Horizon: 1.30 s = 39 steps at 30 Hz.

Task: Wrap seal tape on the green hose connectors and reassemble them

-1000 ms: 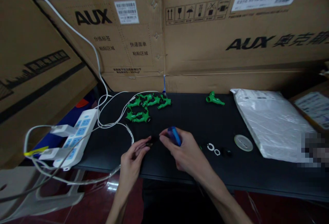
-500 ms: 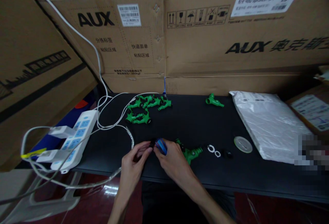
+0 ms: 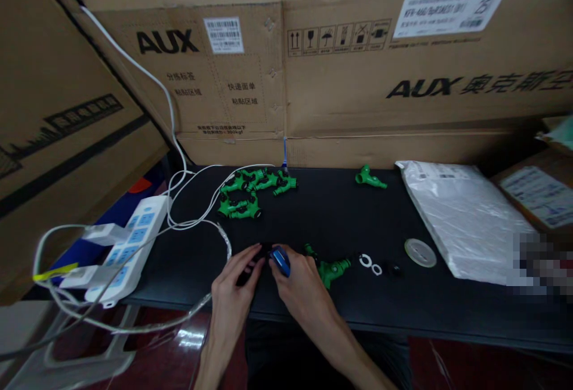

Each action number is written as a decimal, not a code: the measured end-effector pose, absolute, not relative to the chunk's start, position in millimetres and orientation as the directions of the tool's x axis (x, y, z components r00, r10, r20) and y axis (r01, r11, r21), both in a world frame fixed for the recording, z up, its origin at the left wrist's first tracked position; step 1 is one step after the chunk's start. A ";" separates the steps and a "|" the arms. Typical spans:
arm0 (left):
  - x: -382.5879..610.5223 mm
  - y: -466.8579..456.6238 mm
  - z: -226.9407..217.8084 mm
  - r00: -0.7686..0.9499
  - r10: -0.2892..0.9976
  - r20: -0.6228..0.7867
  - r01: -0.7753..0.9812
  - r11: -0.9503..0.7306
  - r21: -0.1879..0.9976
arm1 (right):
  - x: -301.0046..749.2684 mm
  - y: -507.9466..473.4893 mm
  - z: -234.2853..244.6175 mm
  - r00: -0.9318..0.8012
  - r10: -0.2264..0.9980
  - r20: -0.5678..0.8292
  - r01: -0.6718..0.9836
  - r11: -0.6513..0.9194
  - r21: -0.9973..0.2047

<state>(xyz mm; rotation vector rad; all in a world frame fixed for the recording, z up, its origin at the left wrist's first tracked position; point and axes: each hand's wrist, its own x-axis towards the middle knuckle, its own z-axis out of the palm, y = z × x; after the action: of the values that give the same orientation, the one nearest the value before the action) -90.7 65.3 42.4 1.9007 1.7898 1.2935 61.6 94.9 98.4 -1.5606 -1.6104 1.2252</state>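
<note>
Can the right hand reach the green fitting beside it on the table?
Probably yes: the green fitting lies right beside the right hand with nothing between, though its grip is full with a blue piece.

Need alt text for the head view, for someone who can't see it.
Over a black table, the right hand grips a blue object while fingertips of the left hand meet its tip. A green fitting and two white rings lie to their right; more green fittings sit behind, before cardboard boxes.
</note>
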 end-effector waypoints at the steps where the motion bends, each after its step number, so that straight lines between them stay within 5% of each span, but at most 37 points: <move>1: -90.5 65.1 42.6 -0.136 0.887 0.440 0.707 -0.225 0.670 | 65.5 93.6 103.7 -0.145 0.972 -0.184 0.423 -0.108 -0.900; 6: -88.6 62.7 46.0 -0.194 0.874 0.446 0.791 -0.129 0.598 | 108.8 81.4 148.0 -0.173 0.970 -0.173 0.258 -0.125 -0.958; 9: -83.6 59.4 50.9 -0.202 0.860 0.468 0.792 -0.138 0.595 | 141.5 76.4 181.5 -0.137 0.954 -0.268 -0.193 -0.291 -0.937; 13: -62.9 55.6 62.4 -0.131 0.873 0.469 0.687 -0.261 0.678 | 163.2 86.6 211.3 0.069 0.998 0.012 -0.517 0.046 -0.855; 20: -19.6 78.6 72.4 0.201 0.979 0.038 0.387 -0.115 0.915 | 143.3 115.9 207.7 0.150 0.961 0.233 -0.564 0.277 -0.778; 39: -18.6 99.0 63.0 0.294 0.956 0.007 0.238 -0.081 0.968 | 132.8 126.3 206.3 0.142 0.945 0.296 -0.562 0.323 -0.762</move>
<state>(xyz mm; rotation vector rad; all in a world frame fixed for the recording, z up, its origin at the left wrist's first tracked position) -18.6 99.0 63.0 1.5487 1.1371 0.8881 132.8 126.3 206.3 -0.5457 -0.8609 1.1678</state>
